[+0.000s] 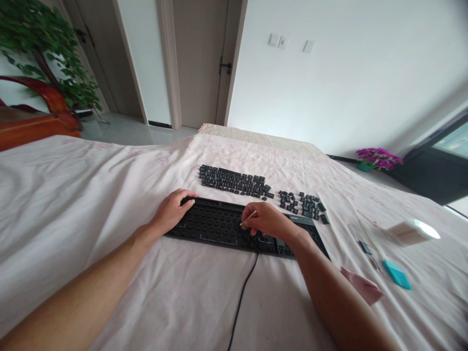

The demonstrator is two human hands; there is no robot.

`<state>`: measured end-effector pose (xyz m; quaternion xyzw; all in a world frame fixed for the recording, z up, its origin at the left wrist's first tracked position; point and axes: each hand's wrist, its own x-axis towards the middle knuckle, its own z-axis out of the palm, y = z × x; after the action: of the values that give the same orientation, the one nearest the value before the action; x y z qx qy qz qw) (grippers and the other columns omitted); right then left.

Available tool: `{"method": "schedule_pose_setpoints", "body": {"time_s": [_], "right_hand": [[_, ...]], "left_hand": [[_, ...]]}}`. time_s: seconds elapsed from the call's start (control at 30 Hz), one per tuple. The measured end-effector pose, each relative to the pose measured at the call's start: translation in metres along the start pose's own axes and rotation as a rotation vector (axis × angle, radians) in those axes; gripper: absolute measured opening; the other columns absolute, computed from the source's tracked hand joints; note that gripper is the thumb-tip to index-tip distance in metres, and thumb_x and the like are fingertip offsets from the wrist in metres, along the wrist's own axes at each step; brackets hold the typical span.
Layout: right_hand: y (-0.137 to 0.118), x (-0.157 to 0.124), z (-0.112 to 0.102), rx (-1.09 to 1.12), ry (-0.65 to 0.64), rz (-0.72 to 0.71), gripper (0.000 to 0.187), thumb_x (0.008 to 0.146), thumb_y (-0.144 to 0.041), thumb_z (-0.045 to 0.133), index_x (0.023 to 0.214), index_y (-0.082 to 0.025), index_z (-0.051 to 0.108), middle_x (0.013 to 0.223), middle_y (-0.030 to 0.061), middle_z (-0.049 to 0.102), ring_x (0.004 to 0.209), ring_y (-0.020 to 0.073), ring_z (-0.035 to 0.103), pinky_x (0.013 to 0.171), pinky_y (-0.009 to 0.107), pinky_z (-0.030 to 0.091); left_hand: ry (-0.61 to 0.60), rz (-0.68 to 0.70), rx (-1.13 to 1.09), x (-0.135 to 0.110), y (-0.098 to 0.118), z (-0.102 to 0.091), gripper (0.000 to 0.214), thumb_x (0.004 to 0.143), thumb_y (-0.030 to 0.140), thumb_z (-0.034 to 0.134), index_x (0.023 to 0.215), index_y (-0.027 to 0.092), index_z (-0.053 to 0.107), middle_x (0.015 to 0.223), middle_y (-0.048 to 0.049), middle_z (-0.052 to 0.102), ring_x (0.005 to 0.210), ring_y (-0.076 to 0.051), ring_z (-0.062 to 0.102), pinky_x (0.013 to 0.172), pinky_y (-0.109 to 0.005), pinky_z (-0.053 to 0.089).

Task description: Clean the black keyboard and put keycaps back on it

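Note:
A black keyboard [210, 225] with its keycaps taken off lies on the pale sheet, its rows of bare key posts showing. My left hand [173, 209] grips its far left corner, thumb on top and fingers at the back edge. Between the thumb and fingers of my right hand [265, 219] is a thin white cotton swab [250, 217], its tip down among the posts right of the middle. That hand and forearm hide part of the keyboard's right side. Loose black keycaps [234, 181] lie in rows behind the keyboard, with a smaller group of keycaps [309, 204] further right.
A black cable [241, 297] runs from the keyboard towards me. On the right lie a clear tub of cotton swabs [411, 231], a blue-handled brush [397, 274], a small dark tool [365, 247] and a pink cloth [361, 286]. The sheet [146, 292] is wrinkled.

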<state>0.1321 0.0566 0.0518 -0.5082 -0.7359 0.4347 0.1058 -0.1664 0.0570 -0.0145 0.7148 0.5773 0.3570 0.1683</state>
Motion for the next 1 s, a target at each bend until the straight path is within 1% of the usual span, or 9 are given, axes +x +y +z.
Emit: {"method": "schedule_pose_setpoints", "body": {"time_s": [0.17, 0.27, 0.4, 0.6, 0.7, 0.83, 1.0], "right_hand": [[0.003, 0.001, -0.001, -0.108, 0.07, -0.035, 0.01, 0.074, -0.019, 0.058, 0.081, -0.017, 0.064, 0.07, -0.0008, 0.07, 0.049, 0.009, 0.06, 0.047, 0.018, 0.041], [0.006, 0.004, 0.001, -0.189, 0.122, -0.043, 0.012, 0.074, -0.022, 0.06, 0.08, -0.019, 0.069, 0.068, -0.0018, 0.069, 0.048, 0.0085, 0.058, 0.05, 0.019, 0.041], [0.01, 0.009, 0.006, -0.194, 0.165, -0.083, 0.013, 0.073, -0.027, 0.065, 0.08, -0.02, 0.073, 0.072, -0.0017, 0.07, 0.051, 0.0087, 0.056, 0.052, 0.02, 0.04], [0.012, 0.01, 0.008, -0.149, 0.105, -0.102, 0.013, 0.07, -0.028, 0.069, 0.077, -0.019, 0.074, 0.07, -0.0008, 0.071, 0.06, 0.0117, 0.06, 0.055, 0.021, 0.041], [0.011, 0.009, 0.006, -0.176, 0.088, -0.114, 0.012, 0.068, -0.027, 0.07, 0.076, -0.019, 0.075, 0.07, -0.0007, 0.071, 0.064, 0.0136, 0.062, 0.056, 0.021, 0.041], [0.007, 0.006, 0.0, -0.258, 0.072, -0.117, 0.012, 0.068, -0.025, 0.069, 0.076, -0.019, 0.075, 0.068, -0.0007, 0.07, 0.064, 0.0136, 0.061, 0.055, 0.021, 0.039], [0.001, -0.001, -0.001, -0.306, -0.024, -0.117, 0.013, 0.067, -0.024, 0.068, 0.076, -0.021, 0.076, 0.066, -0.002, 0.068, 0.06, 0.0123, 0.059, 0.052, 0.02, 0.037]], "left_hand": [[-0.008, -0.008, 0.006, 0.0, 0.001, -0.001, 0.027, 0.085, 0.032, 0.046, 0.102, 0.023, 0.065, 0.11, -0.0026, 0.066, 0.104, -0.021, 0.059, 0.098, -0.035, 0.043], [-0.01, -0.006, 0.004, 0.0, 0.0, -0.001, 0.027, 0.085, 0.032, 0.046, 0.103, 0.023, 0.064, 0.11, -0.0029, 0.066, 0.105, -0.021, 0.059, 0.098, -0.035, 0.043], [-0.004, 0.003, -0.007, 0.0, -0.001, 0.0, 0.027, 0.085, 0.031, 0.046, 0.103, 0.023, 0.064, 0.11, -0.0031, 0.065, 0.105, -0.021, 0.059, 0.098, -0.035, 0.043], [-0.003, -0.002, -0.008, 0.0, 0.001, 0.0, 0.027, 0.085, 0.031, 0.046, 0.103, 0.023, 0.065, 0.11, -0.0032, 0.066, 0.106, -0.021, 0.059, 0.099, -0.035, 0.043], [-0.003, -0.001, -0.004, 0.0, 0.001, -0.001, 0.027, 0.084, 0.03, 0.046, 0.103, 0.023, 0.065, 0.109, -0.0028, 0.066, 0.106, -0.021, 0.059, 0.099, -0.035, 0.043], [-0.002, 0.006, -0.008, 0.0, 0.0, -0.001, 0.027, 0.084, 0.028, 0.046, 0.103, 0.023, 0.065, 0.109, -0.0027, 0.066, 0.105, -0.02, 0.059, 0.098, -0.034, 0.043], [0.01, 0.012, -0.014, 0.0, 0.001, 0.0, 0.027, 0.084, 0.029, 0.047, 0.103, 0.023, 0.065, 0.108, -0.0025, 0.066, 0.105, -0.021, 0.06, 0.097, -0.034, 0.044]]}}
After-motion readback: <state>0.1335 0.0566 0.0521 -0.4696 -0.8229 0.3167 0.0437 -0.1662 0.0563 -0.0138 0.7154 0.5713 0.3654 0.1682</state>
